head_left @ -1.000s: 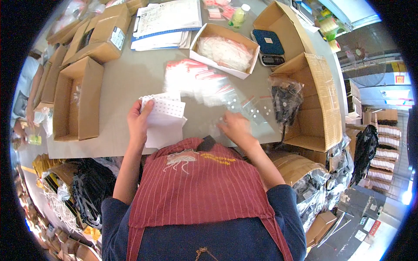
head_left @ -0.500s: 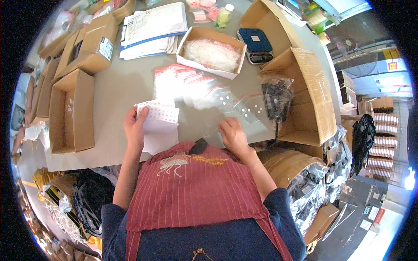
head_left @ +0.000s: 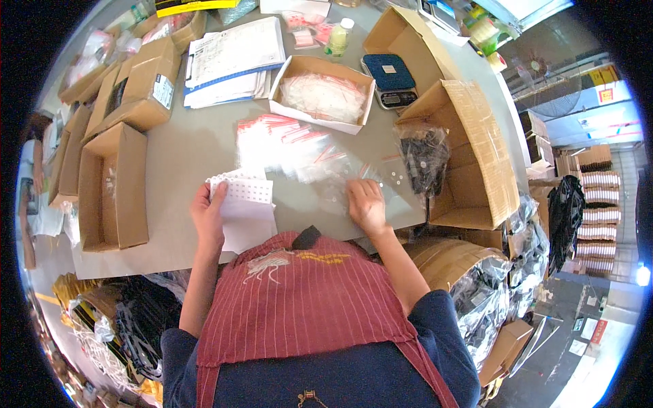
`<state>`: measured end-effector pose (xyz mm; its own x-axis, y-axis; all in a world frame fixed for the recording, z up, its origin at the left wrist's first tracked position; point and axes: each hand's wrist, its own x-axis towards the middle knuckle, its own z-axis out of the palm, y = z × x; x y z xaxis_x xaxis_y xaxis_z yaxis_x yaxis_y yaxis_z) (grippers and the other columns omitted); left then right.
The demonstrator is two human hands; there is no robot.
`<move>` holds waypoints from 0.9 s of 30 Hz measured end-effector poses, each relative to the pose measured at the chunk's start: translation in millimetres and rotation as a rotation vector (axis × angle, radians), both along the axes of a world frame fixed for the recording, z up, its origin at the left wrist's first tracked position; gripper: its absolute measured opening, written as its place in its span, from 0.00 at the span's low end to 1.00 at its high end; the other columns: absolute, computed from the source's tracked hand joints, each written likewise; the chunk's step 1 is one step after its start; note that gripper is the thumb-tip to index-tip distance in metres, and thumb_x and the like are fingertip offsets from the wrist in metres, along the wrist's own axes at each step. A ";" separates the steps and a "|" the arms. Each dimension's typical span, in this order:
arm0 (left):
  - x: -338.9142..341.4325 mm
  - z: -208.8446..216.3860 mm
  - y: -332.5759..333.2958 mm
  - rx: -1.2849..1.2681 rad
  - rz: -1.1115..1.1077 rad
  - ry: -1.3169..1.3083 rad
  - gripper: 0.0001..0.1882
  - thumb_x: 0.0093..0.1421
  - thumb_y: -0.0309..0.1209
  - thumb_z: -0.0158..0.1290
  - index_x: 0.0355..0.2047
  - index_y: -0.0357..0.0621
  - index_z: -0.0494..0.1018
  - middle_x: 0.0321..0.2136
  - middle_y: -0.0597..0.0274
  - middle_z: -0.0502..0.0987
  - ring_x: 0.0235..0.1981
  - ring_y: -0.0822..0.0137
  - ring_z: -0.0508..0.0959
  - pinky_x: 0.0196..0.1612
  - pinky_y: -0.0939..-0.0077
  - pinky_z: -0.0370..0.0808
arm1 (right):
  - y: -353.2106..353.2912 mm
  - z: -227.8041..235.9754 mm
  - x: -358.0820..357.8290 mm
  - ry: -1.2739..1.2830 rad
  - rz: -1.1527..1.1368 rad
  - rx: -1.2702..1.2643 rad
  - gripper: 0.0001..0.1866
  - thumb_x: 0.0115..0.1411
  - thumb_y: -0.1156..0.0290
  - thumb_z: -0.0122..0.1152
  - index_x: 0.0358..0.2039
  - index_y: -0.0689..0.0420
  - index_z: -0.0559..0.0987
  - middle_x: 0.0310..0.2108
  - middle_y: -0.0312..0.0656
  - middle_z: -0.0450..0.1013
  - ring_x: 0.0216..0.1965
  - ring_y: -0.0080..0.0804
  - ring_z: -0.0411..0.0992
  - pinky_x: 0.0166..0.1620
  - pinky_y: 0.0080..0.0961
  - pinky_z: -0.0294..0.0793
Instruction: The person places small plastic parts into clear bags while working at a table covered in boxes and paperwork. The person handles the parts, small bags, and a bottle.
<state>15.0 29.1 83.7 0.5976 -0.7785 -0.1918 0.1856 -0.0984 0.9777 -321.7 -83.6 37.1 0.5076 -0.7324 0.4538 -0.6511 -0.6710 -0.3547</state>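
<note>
Left hand (head_left: 208,212): pinches white printed sheets (head_left: 246,197), thumb uppermost.
Right hand (head_left: 367,206): fingers bent over the worktop (head_left: 180,163), beside clear bags (head_left: 396,187) bearing white dots; any grip is unclear.
White box (head_left: 313,120): holds clear packets (head_left: 323,95) beyond the red-edged pile (head_left: 286,148).
Blue scale (head_left: 389,73): sits right of the box.

The left hand (head_left: 207,216) pinches, thumb (head_left: 220,192) uppermost; the right hand (head_left: 367,206) curls, fingers (head_left: 360,188) bent. Both bare forearms (head_left: 204,282) extend forward, well apart.

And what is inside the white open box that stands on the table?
Inside the white box I can see a loose pile of clear plastic bags with some red edges. The pile covers the box's bottom, so anything beneath cannot be seen.
</note>
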 end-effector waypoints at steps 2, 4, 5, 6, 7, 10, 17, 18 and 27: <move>-6.3 6.0 -0.6 0.000 0.010 -0.004 0.12 0.64 0.34 0.59 0.40 0.37 0.76 0.34 0.67 0.79 0.33 0.79 0.74 0.40 0.83 0.70 | 0.0 -6.1 -1.4 -0.082 0.016 -0.037 0.05 0.53 0.80 0.57 0.31 0.58 0.74 0.32 0.46 0.73 0.37 0.49 0.71 0.44 0.43 0.71; -7.1 6.3 -1.4 -0.001 0.022 -0.010 0.12 0.64 0.34 0.59 0.40 0.37 0.76 0.34 0.67 0.79 0.34 0.79 0.74 0.40 0.83 0.70 | 0.1 -6.0 -0.9 -0.105 -0.021 0.014 0.05 0.53 0.80 0.57 0.31 0.57 0.74 0.32 0.46 0.73 0.37 0.49 0.71 0.44 0.43 0.71; -4.8 3.4 -1.4 -0.005 0.022 -0.001 0.12 0.64 0.34 0.58 0.40 0.37 0.76 0.34 0.67 0.79 0.34 0.79 0.74 0.40 0.83 0.70 | 0.5 -5.0 0.3 -0.130 -0.059 0.060 0.05 0.54 0.80 0.58 0.31 0.57 0.74 0.32 0.47 0.73 0.37 0.49 0.71 0.44 0.43 0.71; -2.5 0.5 -0.5 -0.008 0.021 0.008 0.12 0.64 0.34 0.58 0.41 0.37 0.76 0.35 0.67 0.79 0.34 0.79 0.74 0.40 0.83 0.70 | 1.2 -6.8 0.2 -0.130 -0.058 0.064 0.05 0.54 0.80 0.58 0.31 0.57 0.74 0.32 0.47 0.73 0.37 0.49 0.71 0.44 0.43 0.71; -0.1 -1.6 -0.2 -0.008 0.022 0.007 0.12 0.64 0.34 0.58 0.41 0.37 0.76 0.35 0.67 0.79 0.34 0.79 0.74 0.40 0.83 0.70 | 0.1 -7.4 0.4 -0.169 -0.077 0.092 0.05 0.55 0.79 0.59 0.32 0.57 0.75 0.32 0.47 0.73 0.37 0.50 0.72 0.43 0.43 0.71; 6.8 -8.0 -0.3 -0.012 -0.001 0.003 0.13 0.64 0.35 0.58 0.42 0.36 0.76 0.35 0.67 0.79 0.34 0.78 0.74 0.40 0.82 0.70 | 1.4 -4.6 1.9 -0.262 -0.155 0.252 0.06 0.57 0.77 0.60 0.36 0.58 0.75 0.34 0.48 0.74 0.38 0.49 0.72 0.44 0.41 0.72; 28.1 -40.9 -0.9 0.125 0.087 0.170 0.13 0.64 0.35 0.57 0.39 0.36 0.75 0.35 0.64 0.79 0.33 0.74 0.76 0.39 0.79 0.72 | -14.4 -7.1 3.9 -0.787 -0.224 0.666 0.10 0.63 0.78 0.59 0.45 0.60 0.75 0.36 0.34 0.73 0.37 0.21 0.70 0.42 0.20 0.70; 32.2 -51.4 0.6 0.156 0.122 0.224 0.13 0.64 0.35 0.57 0.38 0.35 0.75 0.35 0.63 0.80 0.33 0.73 0.77 0.39 0.78 0.73 | -21.8 -2.8 7.2 -0.850 -0.207 0.668 0.09 0.64 0.78 0.57 0.46 0.61 0.75 0.35 0.34 0.73 0.35 0.20 0.70 0.41 0.19 0.70; 24.2 -38.5 -0.7 0.091 0.135 0.257 0.15 0.64 0.35 0.58 0.42 0.35 0.76 0.35 0.64 0.80 0.33 0.73 0.77 0.39 0.78 0.74 | -122.8 64.8 50.5 -1.135 -0.104 0.606 0.07 0.67 0.78 0.53 0.44 0.62 0.76 0.32 0.33 0.73 0.32 0.18 0.70 0.38 0.18 0.72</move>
<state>39.2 28.4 45.2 0.6174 -0.6679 -0.4155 0.4432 -0.1410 0.8853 -271.2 -206.4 101.9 -0.0125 -0.9846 0.1744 0.1746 -0.1739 -0.9692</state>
